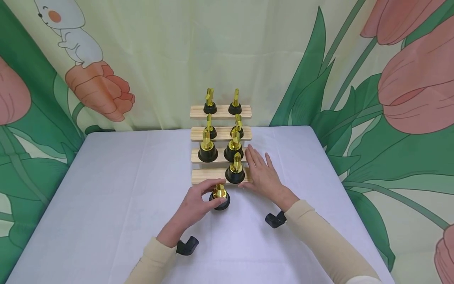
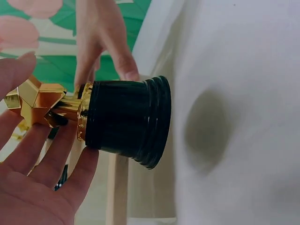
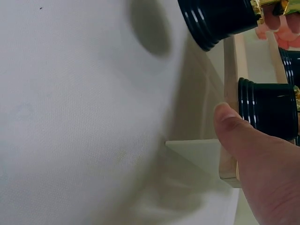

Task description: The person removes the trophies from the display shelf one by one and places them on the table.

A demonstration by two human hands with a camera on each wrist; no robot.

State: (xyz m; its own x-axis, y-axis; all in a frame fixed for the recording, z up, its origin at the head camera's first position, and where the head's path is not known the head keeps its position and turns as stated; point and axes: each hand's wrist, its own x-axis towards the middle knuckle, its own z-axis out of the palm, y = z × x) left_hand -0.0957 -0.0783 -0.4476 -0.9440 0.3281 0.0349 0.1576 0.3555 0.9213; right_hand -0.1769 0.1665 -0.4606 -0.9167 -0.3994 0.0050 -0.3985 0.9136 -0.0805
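My left hand (image 1: 193, 205) holds a small gold star trophy (image 2: 126, 117) by its gold top, thumb on one side and fingers on the other. Its black base hangs above the white cloth, where a round shadow shows in the left wrist view. Just beyond stands a stepped wooden rack (image 1: 205, 175) with several similar trophies on its shelves. On the lowest shelf, one trophy (image 1: 235, 172) stands at the right, with bare wood to its left. My right hand (image 1: 264, 177) rests at the rack's right end, fingers extended, the thumb (image 3: 239, 133) at the lowest shelf's front edge.
The white-covered table (image 1: 106, 205) spreads to both sides of the rack. Behind it hangs a printed curtain (image 1: 159, 71) with tulips and a cartoon animal. A black wrist-mounted piece (image 1: 188, 245) sticks out by the left wrist, another (image 1: 275, 220) by the right.
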